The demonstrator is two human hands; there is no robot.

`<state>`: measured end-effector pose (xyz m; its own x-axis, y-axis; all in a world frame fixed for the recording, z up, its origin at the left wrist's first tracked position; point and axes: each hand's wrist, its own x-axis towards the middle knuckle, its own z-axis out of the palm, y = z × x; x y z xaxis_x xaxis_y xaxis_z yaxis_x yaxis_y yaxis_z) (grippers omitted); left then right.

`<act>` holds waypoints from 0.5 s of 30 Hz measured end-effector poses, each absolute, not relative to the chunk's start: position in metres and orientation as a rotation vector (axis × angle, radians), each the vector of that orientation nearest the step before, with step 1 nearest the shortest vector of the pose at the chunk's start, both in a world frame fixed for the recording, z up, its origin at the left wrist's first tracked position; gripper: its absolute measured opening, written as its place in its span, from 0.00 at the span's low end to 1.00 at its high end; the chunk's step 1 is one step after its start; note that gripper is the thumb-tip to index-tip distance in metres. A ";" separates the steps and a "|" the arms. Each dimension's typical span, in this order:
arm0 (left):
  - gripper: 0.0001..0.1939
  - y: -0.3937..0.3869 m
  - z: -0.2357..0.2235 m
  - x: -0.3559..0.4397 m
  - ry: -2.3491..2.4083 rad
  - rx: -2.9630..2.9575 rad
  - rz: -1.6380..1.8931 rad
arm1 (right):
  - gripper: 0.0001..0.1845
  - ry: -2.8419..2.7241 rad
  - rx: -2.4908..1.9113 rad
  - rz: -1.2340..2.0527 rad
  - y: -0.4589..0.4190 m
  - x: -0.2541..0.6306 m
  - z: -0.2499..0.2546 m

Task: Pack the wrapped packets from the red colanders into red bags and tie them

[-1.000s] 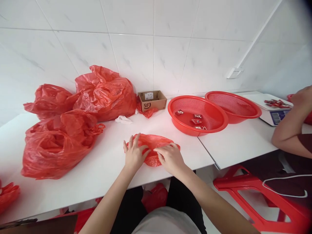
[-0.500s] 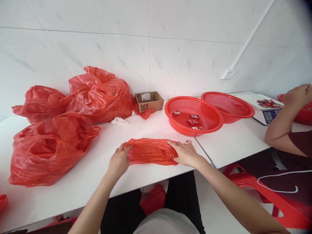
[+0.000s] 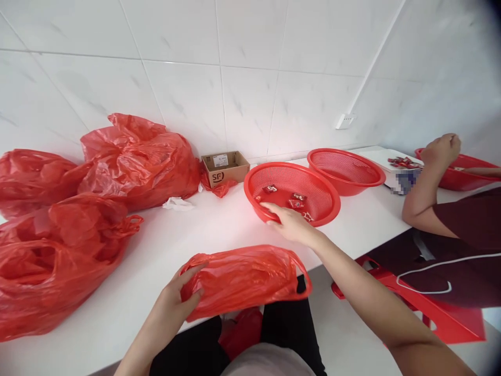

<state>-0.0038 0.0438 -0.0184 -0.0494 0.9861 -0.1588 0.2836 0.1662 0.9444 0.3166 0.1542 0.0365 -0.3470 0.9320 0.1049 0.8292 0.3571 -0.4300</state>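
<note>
My left hand is closed on the left end of a red plastic bag, thumb and fingers around its edge. The bag's handle loop hangs free on the right, past the table's front edge. My right hand is at the near rim of a red perforated basket, gripping it with the fingers over the inner side. Several small red-and-white wrapped packets lie in the basket's bottom.
Large filled red plastic bags crowd the left. A cardboard box and a crumpled white tissue lie near the wall. Right: a second basket, a scale with packets, a co-worker's arm and a red stool.
My right hand has let go of the bag and moved up to the basket's rim. My left hand has drawn the bag down toward me. The view has turned right.
</note>
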 end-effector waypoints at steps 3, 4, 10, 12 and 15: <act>0.31 0.041 -0.019 -0.004 1.487 1.246 0.863 | 0.33 -2.313 -1.210 0.709 0.175 0.314 0.056; 0.32 0.040 -0.020 -0.005 1.493 1.260 0.847 | 0.33 -2.314 -1.252 0.670 0.186 0.318 0.063; 0.35 0.027 -0.026 -0.012 1.550 1.215 0.910 | 0.33 -2.493 -1.955 0.538 0.235 0.360 0.053; 0.36 0.022 -0.028 -0.011 1.577 1.169 0.981 | 0.34 -2.519 -2.028 0.601 0.234 0.368 0.038; 0.35 0.016 -0.026 -0.007 1.584 1.107 1.058 | 0.30 -2.525 -2.049 0.602 0.232 0.372 0.029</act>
